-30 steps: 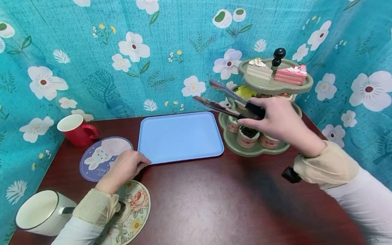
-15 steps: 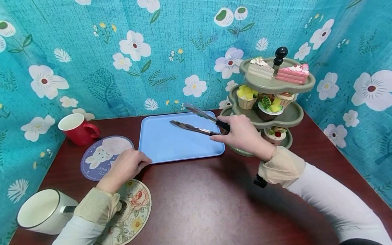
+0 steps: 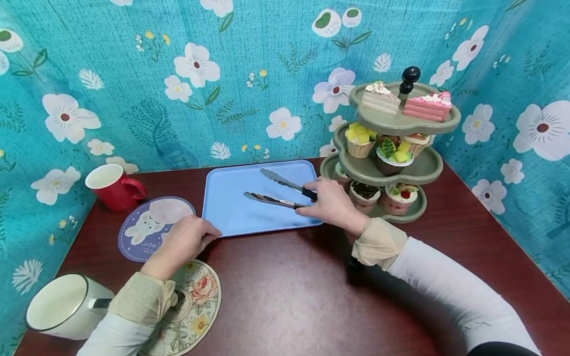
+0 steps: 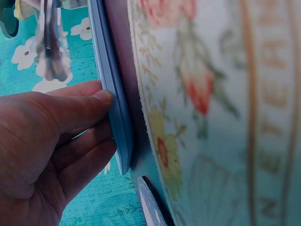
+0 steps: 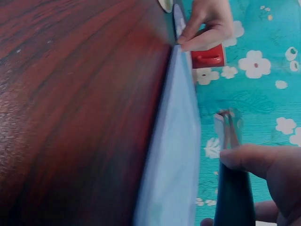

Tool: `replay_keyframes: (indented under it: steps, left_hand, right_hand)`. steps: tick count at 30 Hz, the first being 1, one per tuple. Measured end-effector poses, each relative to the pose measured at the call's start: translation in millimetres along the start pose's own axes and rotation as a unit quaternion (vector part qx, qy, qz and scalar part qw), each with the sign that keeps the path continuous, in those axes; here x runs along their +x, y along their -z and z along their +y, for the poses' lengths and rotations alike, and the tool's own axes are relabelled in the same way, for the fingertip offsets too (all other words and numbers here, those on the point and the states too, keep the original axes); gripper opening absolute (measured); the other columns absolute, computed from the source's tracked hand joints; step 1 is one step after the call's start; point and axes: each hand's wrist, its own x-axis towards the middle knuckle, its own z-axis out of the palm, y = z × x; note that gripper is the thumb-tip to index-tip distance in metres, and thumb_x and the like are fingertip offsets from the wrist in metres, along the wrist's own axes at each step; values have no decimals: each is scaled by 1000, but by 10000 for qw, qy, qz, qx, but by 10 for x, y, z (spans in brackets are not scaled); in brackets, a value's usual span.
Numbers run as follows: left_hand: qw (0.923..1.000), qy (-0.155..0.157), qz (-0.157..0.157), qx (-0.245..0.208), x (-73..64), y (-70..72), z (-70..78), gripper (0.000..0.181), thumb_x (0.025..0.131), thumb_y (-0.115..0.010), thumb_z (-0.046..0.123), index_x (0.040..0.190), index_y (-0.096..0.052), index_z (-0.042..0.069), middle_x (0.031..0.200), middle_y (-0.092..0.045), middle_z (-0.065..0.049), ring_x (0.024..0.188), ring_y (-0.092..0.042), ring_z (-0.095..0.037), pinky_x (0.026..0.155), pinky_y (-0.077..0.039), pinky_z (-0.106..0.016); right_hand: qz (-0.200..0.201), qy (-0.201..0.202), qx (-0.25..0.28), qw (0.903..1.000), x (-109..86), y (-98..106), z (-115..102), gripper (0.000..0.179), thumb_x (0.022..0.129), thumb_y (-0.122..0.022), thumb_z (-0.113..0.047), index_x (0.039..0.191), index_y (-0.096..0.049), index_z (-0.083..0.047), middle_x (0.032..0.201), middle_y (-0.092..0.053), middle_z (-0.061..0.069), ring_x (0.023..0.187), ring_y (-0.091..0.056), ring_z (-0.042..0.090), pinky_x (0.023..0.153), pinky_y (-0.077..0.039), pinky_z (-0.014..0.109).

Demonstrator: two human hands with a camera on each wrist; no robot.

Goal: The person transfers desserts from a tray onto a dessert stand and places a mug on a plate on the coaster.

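My left hand [image 3: 184, 242] pinches the near left corner of a light blue tray [image 3: 216, 196]; in the left wrist view its thumb lies on the rim [image 4: 115, 113]. Over the tray, my right hand [image 3: 332, 203] grips a pair of metal tongs [image 3: 279, 201] by the black handles. The tongs' arms stand apart and point left, with nothing between their tips. In the right wrist view the tongs [image 5: 233, 188] are held between thumb and fingers above the tray surface. No food lies on the tray.
A three-tier green stand [image 3: 372, 172] with cake slices and several cupcakes stands right of the tray. At left are a red mug [image 3: 112, 190], a purple rabbit mat [image 3: 139, 235], a white mug [image 3: 72, 309] and a round floral mat [image 3: 202, 313]. A patterned curtain [image 3: 253, 52] hangs behind.
My right hand has moved left and down from in front of the stand, bringing the spread tongs low over the tray. The left hand has stayed at the tray's corner.
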Motion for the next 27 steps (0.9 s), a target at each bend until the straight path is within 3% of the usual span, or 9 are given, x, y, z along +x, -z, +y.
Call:
replay_keyframes:
  steps: [6, 12, 27]
  left_hand:
    - [10000, 20, 45, 0, 2, -3, 6, 12, 82, -77, 5, 88, -82, 13, 86, -78, -3, 79, -73, -19, 73, -58, -40]
    - [10000, 27, 77, -12, 5, 3, 13, 11, 82, -77, 4, 88, -82, 13, 86, -78, -3, 80, -73, -19, 73, -59, -40]
    - [10000, 14, 26, -29, -1, 1, 4, 11, 82, -77, 4, 89, -81, 12, 87, -78, -4, 80, -73, -19, 73, -58, -40]
  right_hand:
    - [-14, 43, -209, 9998, 42, -133, 46, 42, 77, -82, -39, 102, -73, -6, 80, -64, 7, 76, -53, 21, 64, -41, 35]
    - [-153, 20, -202, 9997, 85, -209, 70, 37, 77, -82, -40, 85, -69, -6, 69, -53, 2, 67, -49, 18, 57, -36, 30]
    - [-418, -228, -193, 9987, 140, -293, 52, 41, 70, -87, -43, 83, -70, -8, 65, -48, -3, 63, -44, 16, 54, -34, 29]
